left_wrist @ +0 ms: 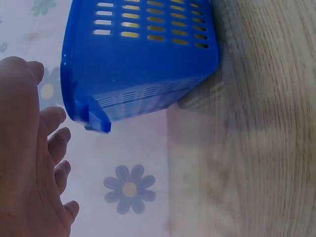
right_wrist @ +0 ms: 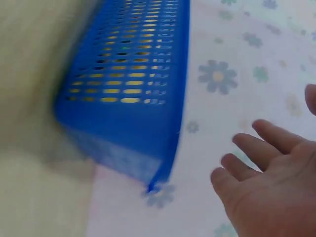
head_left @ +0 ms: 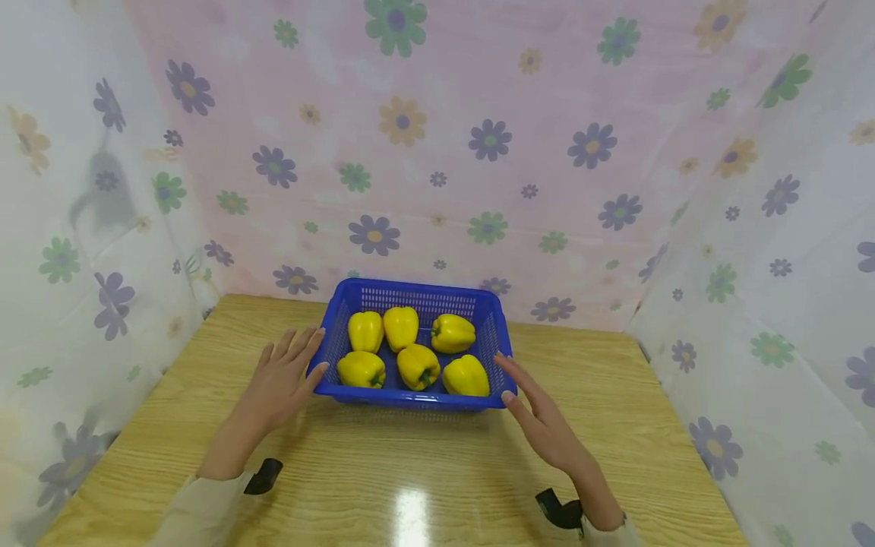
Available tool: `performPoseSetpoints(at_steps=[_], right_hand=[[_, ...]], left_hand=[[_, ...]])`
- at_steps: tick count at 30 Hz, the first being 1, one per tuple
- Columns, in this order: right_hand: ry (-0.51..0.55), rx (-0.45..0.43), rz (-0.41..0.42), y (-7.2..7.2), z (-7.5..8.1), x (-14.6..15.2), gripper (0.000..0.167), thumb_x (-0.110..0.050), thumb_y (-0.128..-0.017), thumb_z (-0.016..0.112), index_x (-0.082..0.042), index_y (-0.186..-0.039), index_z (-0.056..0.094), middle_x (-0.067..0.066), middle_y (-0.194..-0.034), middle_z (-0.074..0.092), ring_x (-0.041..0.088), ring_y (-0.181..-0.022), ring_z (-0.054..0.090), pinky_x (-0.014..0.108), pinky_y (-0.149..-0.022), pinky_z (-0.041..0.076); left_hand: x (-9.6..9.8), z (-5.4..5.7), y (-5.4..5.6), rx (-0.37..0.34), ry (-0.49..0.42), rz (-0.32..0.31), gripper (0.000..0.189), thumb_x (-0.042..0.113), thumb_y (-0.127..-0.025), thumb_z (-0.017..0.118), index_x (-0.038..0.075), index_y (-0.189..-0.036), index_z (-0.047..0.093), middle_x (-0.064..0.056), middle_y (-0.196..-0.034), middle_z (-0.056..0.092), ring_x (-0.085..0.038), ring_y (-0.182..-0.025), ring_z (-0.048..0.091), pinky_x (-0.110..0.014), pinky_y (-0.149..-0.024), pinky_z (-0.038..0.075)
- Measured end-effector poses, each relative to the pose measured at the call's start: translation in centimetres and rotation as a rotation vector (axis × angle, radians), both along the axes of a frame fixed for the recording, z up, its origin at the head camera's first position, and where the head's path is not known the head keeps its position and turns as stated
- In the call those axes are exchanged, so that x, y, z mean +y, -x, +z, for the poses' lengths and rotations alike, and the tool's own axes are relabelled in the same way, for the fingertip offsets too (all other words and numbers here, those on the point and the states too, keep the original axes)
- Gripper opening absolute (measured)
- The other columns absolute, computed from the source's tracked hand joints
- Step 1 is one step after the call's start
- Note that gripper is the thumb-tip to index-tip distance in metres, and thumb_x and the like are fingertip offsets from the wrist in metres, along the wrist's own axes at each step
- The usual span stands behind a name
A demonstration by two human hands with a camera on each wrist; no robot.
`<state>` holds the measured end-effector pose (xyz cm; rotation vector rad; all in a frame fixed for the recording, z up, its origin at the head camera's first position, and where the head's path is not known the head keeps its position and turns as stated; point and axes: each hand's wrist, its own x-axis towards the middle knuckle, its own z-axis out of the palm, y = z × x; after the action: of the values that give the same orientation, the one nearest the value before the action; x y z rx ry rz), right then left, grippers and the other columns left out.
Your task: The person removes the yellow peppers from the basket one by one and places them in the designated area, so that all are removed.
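A blue plastic basket [head_left: 417, 398] with slotted walls stands on the wooden table, holding several yellow bell peppers [head_left: 418, 367]. My left hand [head_left: 280, 384] is at the basket's left end, fingers extended, fingertips close to the rim. At the opposite end is my right hand [head_left: 547, 425], its fingers stretched toward the right front corner. In the left wrist view the fingers [left_wrist: 58, 145] lie beside the basket's corner [left_wrist: 98, 118] without curling round it. The right wrist view has the spread fingers [right_wrist: 256, 150] apart from the basket wall [right_wrist: 123, 118].
The wooden table [head_left: 342, 471] runs up to a flowered cloth backdrop [head_left: 437, 190] behind the basket. Similar cloth hangs along the left side [head_left: 82, 304] and right side [head_left: 772, 304]. A black strap piece [head_left: 265, 477] hangs at the left wrist, another [head_left: 559, 510] at the right.
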<state>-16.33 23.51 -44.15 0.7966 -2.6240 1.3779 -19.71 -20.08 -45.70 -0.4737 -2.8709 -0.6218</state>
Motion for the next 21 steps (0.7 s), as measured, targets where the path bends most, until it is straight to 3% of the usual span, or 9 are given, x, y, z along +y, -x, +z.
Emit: performPoseSetpoints(at_steps=[4,8,12,21], right_hand=[[-0.051,-0.058,0.104,1.8,1.9,-0.7,0.053,-0.018,-0.110,0.044,-0.019,-0.161,0.032,0.008,-0.169,0.023,0.038,-0.156,0.016,0.071,-0.117,0.022],[-0.092,-0.115,0.173,4.2,3.5,-1.1,0.054,-0.025,-0.110,0.045,-0.018,-0.162,0.029,0.009,-0.169,0.022,0.037,-0.156,0.016,0.069,-0.118,0.021],[-0.130,-0.138,0.214,7.3,4.5,-1.5,0.054,-0.028,-0.110,0.044,-0.014,-0.161,0.030,0.014,-0.167,0.026,0.040,-0.153,0.023,0.067,-0.118,0.026],[-0.294,-0.129,0.269,13.7,6.0,-4.0,0.045,-0.025,-0.109,0.046,0.000,-0.147,0.051,0.020,-0.151,0.050,0.041,-0.143,0.043,0.061,-0.115,0.037]], left_hand=[[0.5,-0.4,0.5,-0.005,0.021,0.006,0.063,0.041,-0.109,0.042,0.007,-0.161,0.029,-0.019,-0.167,0.025,-0.048,-0.153,0.014,-0.072,-0.119,0.007],[0.8,-1.1,0.9,-0.024,0.022,0.021,0.065,0.044,-0.109,0.040,0.007,-0.161,0.027,-0.018,-0.168,0.023,-0.047,-0.154,0.012,-0.072,-0.119,0.007],[0.9,-1.5,1.0,-0.040,-0.016,0.029,0.067,0.045,-0.109,0.041,0.007,-0.161,0.027,-0.018,-0.168,0.021,-0.046,-0.155,0.011,-0.072,-0.119,0.006],[1.3,-1.3,0.7,-0.046,-0.041,0.032,0.068,0.044,-0.107,0.044,0.005,-0.160,0.028,-0.017,-0.169,0.019,-0.045,-0.155,0.011,-0.072,-0.120,0.004]])
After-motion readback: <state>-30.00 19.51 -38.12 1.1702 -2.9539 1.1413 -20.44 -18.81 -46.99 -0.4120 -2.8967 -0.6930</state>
